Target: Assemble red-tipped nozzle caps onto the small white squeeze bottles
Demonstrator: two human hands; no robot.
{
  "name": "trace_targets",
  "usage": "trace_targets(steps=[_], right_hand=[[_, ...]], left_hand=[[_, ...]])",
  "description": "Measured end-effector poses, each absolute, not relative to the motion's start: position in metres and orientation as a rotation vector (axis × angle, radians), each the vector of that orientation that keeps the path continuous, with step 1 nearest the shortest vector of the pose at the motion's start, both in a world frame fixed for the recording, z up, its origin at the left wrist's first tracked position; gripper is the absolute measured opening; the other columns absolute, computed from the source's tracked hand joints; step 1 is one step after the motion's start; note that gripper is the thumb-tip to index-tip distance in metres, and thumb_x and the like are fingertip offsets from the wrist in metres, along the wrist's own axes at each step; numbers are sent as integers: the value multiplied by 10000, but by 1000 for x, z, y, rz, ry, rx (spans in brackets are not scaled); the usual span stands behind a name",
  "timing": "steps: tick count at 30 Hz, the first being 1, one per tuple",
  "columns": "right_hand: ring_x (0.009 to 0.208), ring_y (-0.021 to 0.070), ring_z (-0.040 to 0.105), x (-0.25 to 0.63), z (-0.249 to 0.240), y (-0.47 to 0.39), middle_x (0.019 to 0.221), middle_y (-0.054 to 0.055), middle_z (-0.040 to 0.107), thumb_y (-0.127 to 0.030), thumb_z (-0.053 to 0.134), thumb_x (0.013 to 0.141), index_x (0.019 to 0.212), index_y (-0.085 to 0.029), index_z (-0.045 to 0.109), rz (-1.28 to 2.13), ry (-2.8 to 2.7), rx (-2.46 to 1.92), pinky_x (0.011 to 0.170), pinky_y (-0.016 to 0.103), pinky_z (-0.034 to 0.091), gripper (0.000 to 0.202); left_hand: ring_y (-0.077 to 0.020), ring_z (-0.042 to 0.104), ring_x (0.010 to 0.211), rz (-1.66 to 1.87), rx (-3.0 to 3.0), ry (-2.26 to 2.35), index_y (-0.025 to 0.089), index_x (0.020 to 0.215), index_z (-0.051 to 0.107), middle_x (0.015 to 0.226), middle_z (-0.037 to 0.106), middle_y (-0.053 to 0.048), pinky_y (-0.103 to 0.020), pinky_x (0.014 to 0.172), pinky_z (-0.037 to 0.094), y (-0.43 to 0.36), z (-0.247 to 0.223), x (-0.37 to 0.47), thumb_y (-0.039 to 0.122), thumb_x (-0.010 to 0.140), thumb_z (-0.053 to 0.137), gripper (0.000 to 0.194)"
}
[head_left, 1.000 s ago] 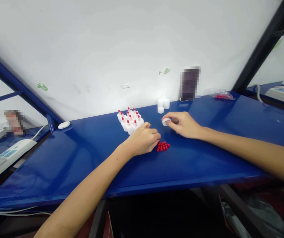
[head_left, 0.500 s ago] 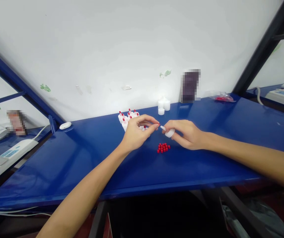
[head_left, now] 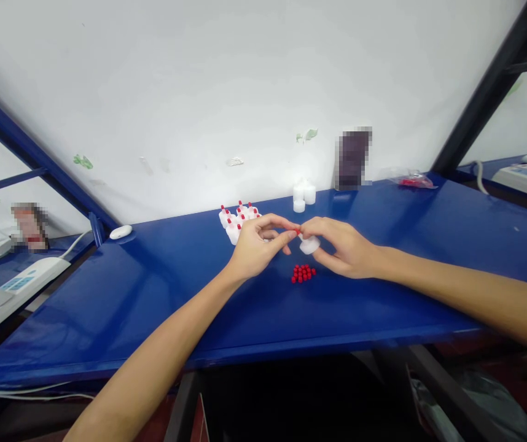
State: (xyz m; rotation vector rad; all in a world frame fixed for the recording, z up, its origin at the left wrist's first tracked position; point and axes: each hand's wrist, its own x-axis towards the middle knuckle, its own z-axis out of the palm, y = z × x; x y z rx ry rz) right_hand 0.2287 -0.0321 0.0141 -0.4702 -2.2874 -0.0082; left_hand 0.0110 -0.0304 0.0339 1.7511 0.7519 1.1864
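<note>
Between thumb and index finger, my left hand [head_left: 260, 245] pinches a small red cap [head_left: 297, 231]. My right hand [head_left: 343, 247] grips a white nozzle cap [head_left: 310, 245], its spout pointing left and meeting the red cap; the fingers partly cover where they join. Below both hands lies a cluster of several loose red caps [head_left: 303, 274]. Behind my left hand stands a group of white nozzle caps with red tips [head_left: 233, 230], some of them hidden by that hand.
White cylindrical containers [head_left: 303, 195] stand near the wall on the blue table [head_left: 162, 276]. A blurred dark upright object [head_left: 353, 159] leans on the wall. A clear bag with red contents [head_left: 413, 181] lies at the right back, a white oval object [head_left: 121, 232] at the left.
The red cap in my left hand and the spout in my right have come together. The white nozzle cap has tilted slightly more upright. The loose red caps stay put.
</note>
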Motion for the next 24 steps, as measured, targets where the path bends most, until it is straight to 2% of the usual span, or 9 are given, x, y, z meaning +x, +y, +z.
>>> trace_targets(steps=[2, 4, 9, 13, 20, 24], right_hand=[[997, 230, 612, 227, 14, -32, 1134, 103, 602, -141, 508, 909, 1196, -240, 505, -65, -2284, -469, 854, 402, 536, 303], [1040, 245, 593, 226, 13, -31, 1169, 114, 564, -160, 506, 930, 1221, -252, 518, -100, -2296, -487, 870, 429, 542, 306], [992, 235, 595, 226, 13, -28, 1164, 110, 536, -160, 508, 940, 1202, -253, 560, -128, -2279, -505, 834, 419, 553, 282], [989, 252, 602, 231, 17, -25, 1125, 112, 581, -191, 507, 938, 1202, -230, 573, -58, -2298, -563, 838, 424, 541, 275], [735, 192, 584, 241, 23, -22, 882, 55, 648, -230, 482, 948, 1050, -196, 619, 15, -2512, -585, 709, 335, 473, 175], [718, 186, 596, 243, 19, -17, 899, 51, 673, -261, 503, 950, 1083, -195, 624, 105, -2615, -679, 691, 326, 463, 191]], left_hand=[[-86, 643, 519, 1212, 1741, 760, 137, 880, 702, 920, 739, -71, -213, 503, 531, -30, 35, 11, 335, 788, 788, 235], [-85, 636, 499, 1217, 1729, 768, 138, 876, 695, 889, 734, -62, -209, 487, 521, -30, 34, 11, 354, 772, 802, 262], [-96, 650, 504, 1213, 1718, 787, 138, 852, 682, 855, 716, -48, -209, 485, 509, -28, 29, 15, 385, 754, 809, 295], [-90, 631, 522, 1291, 1756, 876, 145, 823, 685, 827, 717, -36, -208, 479, 482, -27, 27, 16, 349, 761, 790, 237], [-143, 700, 784, 1393, 1944, 839, 163, 817, 710, 856, 754, -38, -282, 770, 566, -30, 29, 15, 242, 808, 740, 85], [-144, 715, 730, 1312, 1946, 845, 156, 830, 707, 869, 753, -48, -275, 708, 579, -33, 28, 16, 249, 823, 722, 95]])
